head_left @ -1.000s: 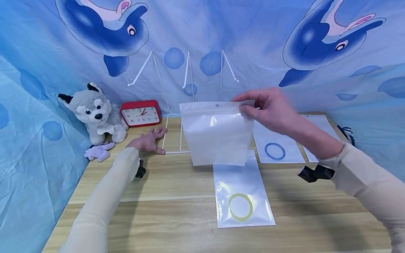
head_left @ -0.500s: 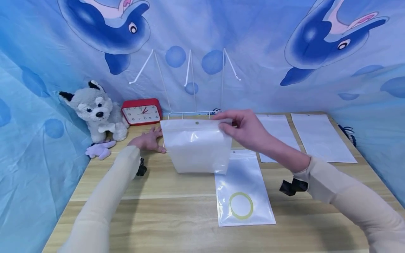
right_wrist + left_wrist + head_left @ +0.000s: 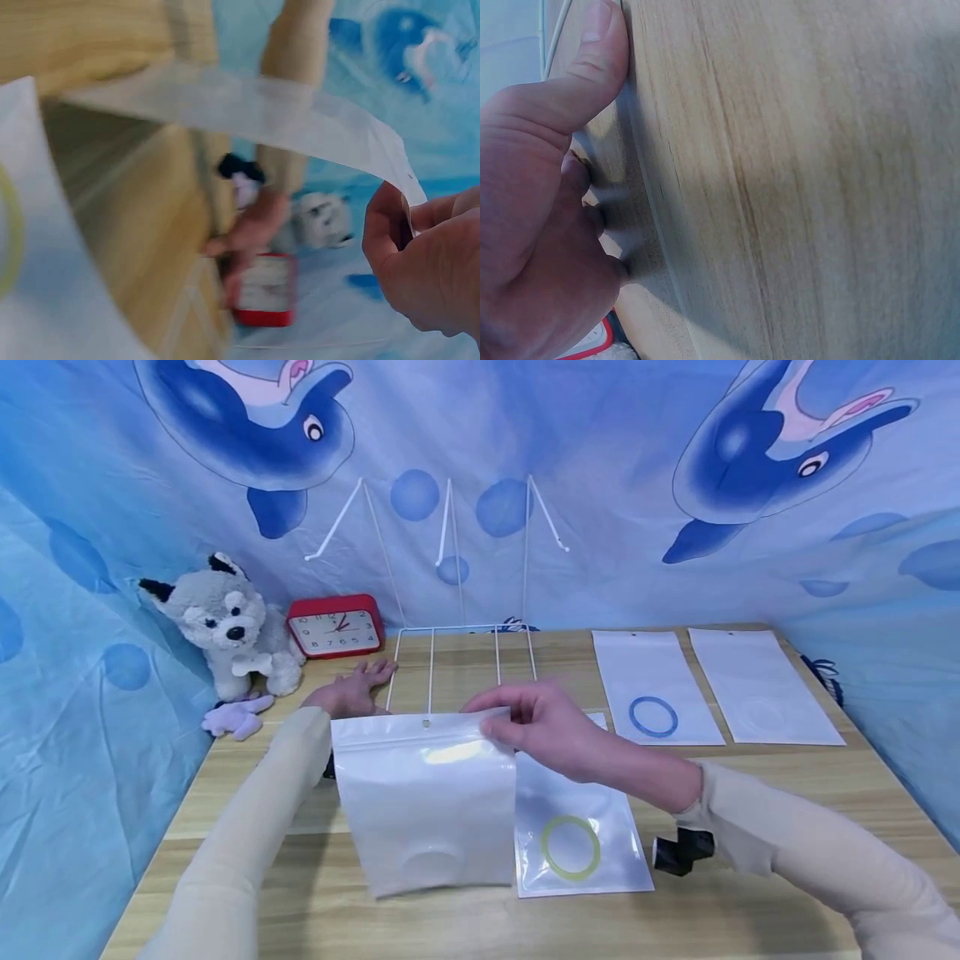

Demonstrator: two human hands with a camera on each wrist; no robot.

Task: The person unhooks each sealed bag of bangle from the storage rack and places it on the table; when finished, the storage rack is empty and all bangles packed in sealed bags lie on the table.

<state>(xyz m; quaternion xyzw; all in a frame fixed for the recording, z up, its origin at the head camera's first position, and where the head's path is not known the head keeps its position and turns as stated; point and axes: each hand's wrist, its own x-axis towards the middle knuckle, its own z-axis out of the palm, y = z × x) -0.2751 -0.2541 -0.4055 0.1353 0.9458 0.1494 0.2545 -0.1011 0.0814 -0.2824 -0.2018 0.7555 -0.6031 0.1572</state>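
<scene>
My right hand (image 3: 547, 727) pinches the top right corner of a white zip bag (image 3: 427, 802) between thumb and fingers. The bag hangs with its hole and zip strip at the top, covering part of my left wrist. In the right wrist view its sheet (image 3: 322, 127) curves away from my fingers. My left hand (image 3: 352, 691) lies with spread fingers at the left side of a white wire rack (image 3: 432, 668); the left wrist view has its thumb (image 3: 600, 60) straight along the wood. Right of the hanging bag, another bag (image 3: 615, 877) with a yellow ring lies on the table.
At the back right lie a bag (image 3: 637, 660) with a blue ring and another white bag (image 3: 750, 677). A red clock (image 3: 333, 631), a plush dog (image 3: 232, 627) and a small purple plush toy (image 3: 236, 718) stand left. The rack's hooks rise before a dolphin curtain (image 3: 615, 485).
My right hand has brought the white bag left and down toward me, from in front of the rack to over the near table, uncovering the rack's base. My left hand has stayed put.
</scene>
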